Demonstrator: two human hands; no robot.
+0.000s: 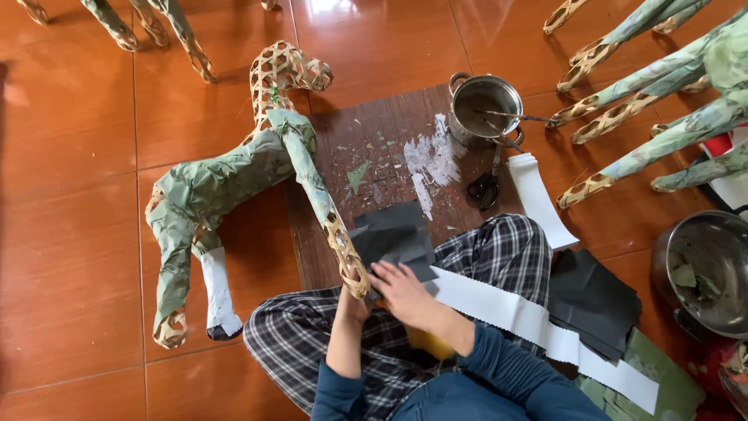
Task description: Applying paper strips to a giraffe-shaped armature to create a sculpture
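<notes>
Fingers [387, 274] of the right hand [401, 292] lie spread flat on dark paper [393, 234] over the lap. Left hand [354, 300] is wrapped round the bare woven leg [347, 257] of a green-papered bamboo animal [226, 187] lying left on the floor [70, 156]. Far right, a steel pot [485, 105] holds greyish paste and a stick. Scissors [487, 187] lie on the board [374, 140]. At the right edge, a metal bowl [705, 273] holds green scraps.
</notes>
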